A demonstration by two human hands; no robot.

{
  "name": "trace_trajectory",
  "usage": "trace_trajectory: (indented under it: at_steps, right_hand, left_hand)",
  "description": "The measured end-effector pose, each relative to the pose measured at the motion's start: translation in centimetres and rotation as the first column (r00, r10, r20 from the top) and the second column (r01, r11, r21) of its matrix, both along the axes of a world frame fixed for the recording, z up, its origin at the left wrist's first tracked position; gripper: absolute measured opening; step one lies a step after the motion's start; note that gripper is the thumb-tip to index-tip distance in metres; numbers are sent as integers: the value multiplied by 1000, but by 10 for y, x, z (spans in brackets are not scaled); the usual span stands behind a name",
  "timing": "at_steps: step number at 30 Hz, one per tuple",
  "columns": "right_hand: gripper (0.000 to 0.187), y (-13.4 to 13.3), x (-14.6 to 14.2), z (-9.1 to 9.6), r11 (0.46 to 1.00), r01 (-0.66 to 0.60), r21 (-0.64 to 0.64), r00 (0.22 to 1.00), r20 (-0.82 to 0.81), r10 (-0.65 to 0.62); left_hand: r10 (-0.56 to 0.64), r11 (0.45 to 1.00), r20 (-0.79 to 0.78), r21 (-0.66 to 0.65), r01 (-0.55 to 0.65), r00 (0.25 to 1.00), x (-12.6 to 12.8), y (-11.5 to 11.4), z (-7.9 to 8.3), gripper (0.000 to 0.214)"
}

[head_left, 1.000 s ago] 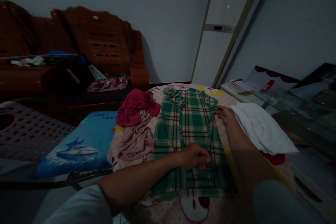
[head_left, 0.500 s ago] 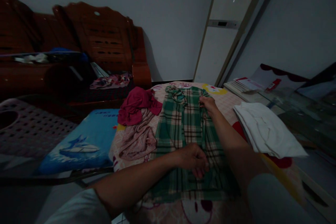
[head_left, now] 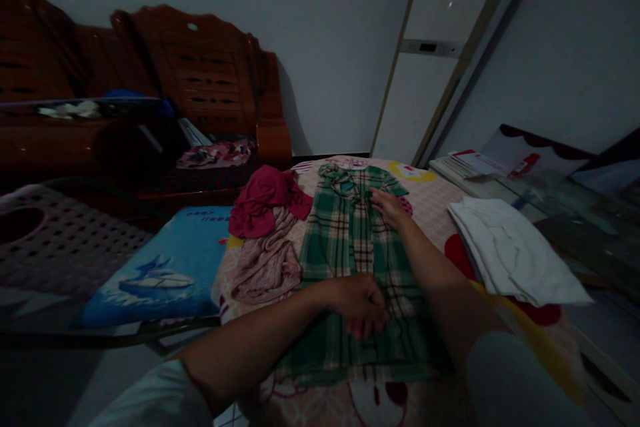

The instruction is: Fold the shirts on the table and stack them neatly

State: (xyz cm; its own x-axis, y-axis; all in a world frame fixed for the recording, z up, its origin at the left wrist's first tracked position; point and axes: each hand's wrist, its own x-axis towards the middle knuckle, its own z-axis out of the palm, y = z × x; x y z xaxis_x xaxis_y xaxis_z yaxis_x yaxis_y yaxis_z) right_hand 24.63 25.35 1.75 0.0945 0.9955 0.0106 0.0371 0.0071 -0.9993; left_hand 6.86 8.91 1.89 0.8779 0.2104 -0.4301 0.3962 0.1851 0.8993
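Observation:
A green plaid garment (head_left: 345, 260) lies spread lengthwise on a pink printed cloth (head_left: 430, 200) covering the table. My left hand (head_left: 361, 303) rests on the garment's lower middle, fingers curled down onto the fabric. Farther up, my right hand (head_left: 386, 205) lies near the collar end with its fingers extended, pressing a folded-over right edge of the garment flat.
A crimson garment (head_left: 267, 203) and a pale pink one (head_left: 267, 263) are heaped left of the plaid one. A folded white cloth (head_left: 510, 253) lies at the right. A blue cushion (head_left: 160, 273), a wooden sofa (head_left: 200, 93), papers (head_left: 470, 163) and a white cabinet (head_left: 425, 60) surround the table.
My right hand moved left from the garment's right edge to near its collar, carrying that edge over the middle, so the garment looks narrower. My left hand stayed put.

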Motion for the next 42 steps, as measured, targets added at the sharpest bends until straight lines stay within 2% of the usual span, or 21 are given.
trace_trajectory:
  at_steps: [3, 5, 7, 9, 11, 13, 14, 16, 20, 22, 24, 29, 35, 42]
  right_hand:
    - [15, -16, 17, 10, 999, 40, 31, 999, -38, -39]
    - [18, -33, 35, 16, 997, 76, 31, 997, 13, -76]
    - [21, -57, 53, 21, 998, 62, 11, 994, 89, -62]
    - [24, -85, 68, 22, 1000, 22, -22, 989, 144, -19]
    - [25, -115, 78, 23, 996, -17, -87, 981, 193, 34]
    - [25, -145, 83, 23, 981, -78, -176, 960, 252, 122]
    - [24, -159, 84, 23, 968, -121, -221, 942, 283, 182]
    - [26, -185, 85, 25, 927, -208, -312, 883, 349, 316]
    - [34, -225, 86, 33, 817, -317, -482, 740, 413, 531]
    - [37, -238, 86, 35, 774, -337, -537, 687, 421, 592]
    - [37, -247, 85, 34, 760, -330, -560, 654, 444, 612]
    - [35, -259, 86, 25, 781, -298, -548, 692, 439, 572]
    - [36, -261, 84, 23, 818, -308, -485, 739, 421, 527]
    - [36, -259, 78, 24, 869, -331, -368, 796, 386, 467]
  left_hand:
    - [-128, 990, -27, 58, 130, 991, -7, 6, 4, 33]
    - [-75, 989, -16, 125, 77, 997, -11, 10, 10, 36]
    - [54, 969, -13, 241, -49, 998, -14, 16, 15, 35]
    - [201, 897, -10, 405, -180, 980, -17, 21, 20, 32]
    - [326, 789, -3, 553, -269, 946, -17, 26, 22, 27]
    - [406, 713, 2, 624, -318, 914, -16, 29, 21, 21]
    - [426, 702, 0, 631, -330, 905, -15, 30, 20, 21]
    - [420, 725, -13, 606, -327, 908, -12, 30, 17, 24]
    - [231, 877, -96, 452, -164, 968, -12, 25, 15, 34]
    - [123, 925, -120, 374, -70, 985, -13, 20, 16, 38]
    - [65, 942, -125, 334, -19, 990, -13, 15, 17, 41]
    - [91, 944, -111, 326, -51, 990, -6, 5, 13, 41]
    - [145, 952, -53, 280, -125, 988, -5, 5, 12, 34]
    - [57, 959, -110, 282, -24, 992, -8, 3, 12, 37]
